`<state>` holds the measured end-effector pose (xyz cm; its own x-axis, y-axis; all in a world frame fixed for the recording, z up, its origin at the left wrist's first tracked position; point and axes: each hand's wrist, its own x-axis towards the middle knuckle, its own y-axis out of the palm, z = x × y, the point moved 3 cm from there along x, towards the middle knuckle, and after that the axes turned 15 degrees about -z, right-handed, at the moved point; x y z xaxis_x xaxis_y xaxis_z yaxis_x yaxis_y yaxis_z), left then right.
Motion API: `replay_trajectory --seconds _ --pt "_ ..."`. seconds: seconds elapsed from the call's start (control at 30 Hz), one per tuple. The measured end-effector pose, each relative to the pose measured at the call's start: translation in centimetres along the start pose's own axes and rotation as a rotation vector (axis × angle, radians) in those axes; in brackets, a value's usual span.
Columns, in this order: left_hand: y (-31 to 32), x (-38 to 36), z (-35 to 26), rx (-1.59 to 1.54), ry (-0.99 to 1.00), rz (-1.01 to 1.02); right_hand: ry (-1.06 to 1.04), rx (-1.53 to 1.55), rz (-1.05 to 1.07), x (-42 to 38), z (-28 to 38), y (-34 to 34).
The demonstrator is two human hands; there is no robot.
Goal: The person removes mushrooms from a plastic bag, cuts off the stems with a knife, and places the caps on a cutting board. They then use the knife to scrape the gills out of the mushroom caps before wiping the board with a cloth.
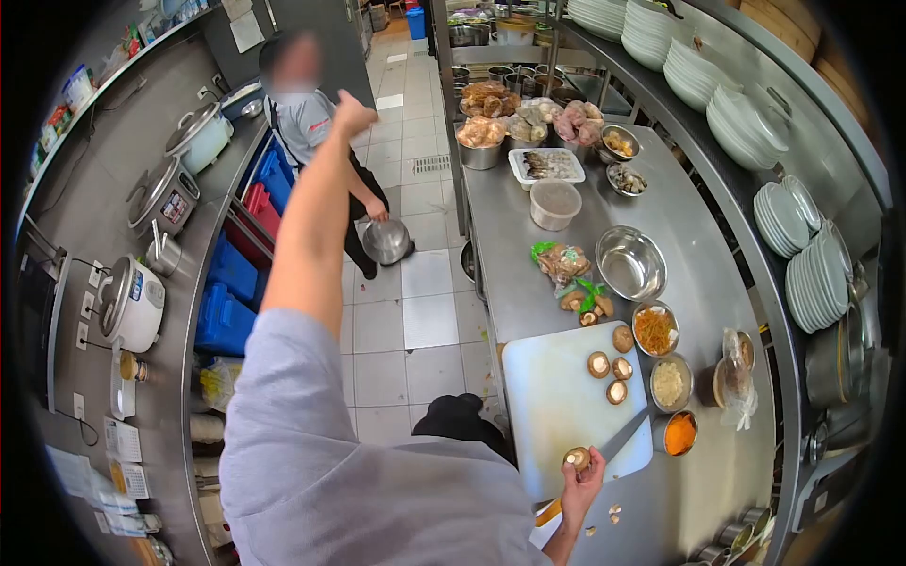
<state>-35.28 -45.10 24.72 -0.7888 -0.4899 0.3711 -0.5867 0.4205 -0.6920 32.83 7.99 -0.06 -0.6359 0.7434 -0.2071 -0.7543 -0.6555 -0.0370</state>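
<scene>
Grey sleeve (pixel 288 396), foremost. Left hand (pixel 355 116): raised, well apart from table (pixel 713 245); closure impossible to tell, no load visible. Right hand (pixel 583 483): grip pinched around mushroom (pixel 576 459), stem side exposed, above near edge of cutting board (pixel 543 406), just beside knife blade (pixel 625 436). Probable step: mushroom trimming; next cut calling for both hands at board.

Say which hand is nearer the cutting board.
Right. The right hand holds a mushroom at the edge of the cutting board; the left hand is raised away, over the aisle.
</scene>
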Motion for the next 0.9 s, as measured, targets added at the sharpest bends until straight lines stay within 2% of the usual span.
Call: replay_trajectory --seconds 0.03,0.13,0.2,0.23,0.27,0.3,0.33,0.43,0.47,0.53,0.6,0.7,0.73,0.83,0.9 --pt "0.0 3.6 1.1 0.09 0.024 -0.073 0.004 0.005 -0.007 0.2 -0.8 -0.5" --pt "-1.9 4.8 -0.3 0.08 0.037 0.022 0.017 0.069 -0.012 0.6 -1.5 -0.4" --pt "-0.7 0.5 -2.1 0.196 0.312 -0.027 0.057 0.121 -0.045 0.5 -1.9 -0.4" --pt "2.1 -2.6 -2.4 0.225 0.502 0.055 0.091 0.147 -0.077 0.4 -2.2 -0.3" --pt "3.1 -8.8 -4.3 0.195 0.686 0.157 0.123 0.18 -0.106 0.6 -2.5 0.2" --pt "4.7 -15.4 -5.7 0.088 0.553 0.482 0.128 0.192 -0.1 0.8 -2.5 0.7" --pt "6.3 -22.2 -6.4 -0.082 0.671 0.67 0.137 0.202 -0.095 1.0 -2.5 1.0" --pt "10.9 -45.6 -4.8 -0.579 0.608 1.233 0.147 0.215 -0.089 1.8 -2.0 2.3" --pt "8.0 -51.8 -6.5 -0.526 0.712 1.305 0.144 0.217 -0.091 2.2 -1.6 2.9" --pt "6.0 -60.5 -6.7 -0.821 0.603 1.355 0.102 0.193 -0.082 2.7 0.2 4.3" --pt "5.6 -65.3 -7.2 -0.876 0.667 1.289 0.016 0.147 -0.083 2.8 1.2 5.0" --pt "5.1 -67.9 -7.8 -0.829 0.373 1.4 -0.135 0.094 -0.114 2.8 1.9 5.0" --pt "3.9 -67.3 -8.5 -0.807 0.443 1.307 -0.15 0.101 -0.131 2.6 2.2 4.8" --pt "2.0 -67.1 -9.7 -0.927 0.451 1.2 -0.144 0.088 -0.128 1.5 3.2 4.4" --pt "2.4 -67.7 -10.0 -0.914 0.426 1.289 -0.127 0.071 -0.148 0.8 3.8 4.1"
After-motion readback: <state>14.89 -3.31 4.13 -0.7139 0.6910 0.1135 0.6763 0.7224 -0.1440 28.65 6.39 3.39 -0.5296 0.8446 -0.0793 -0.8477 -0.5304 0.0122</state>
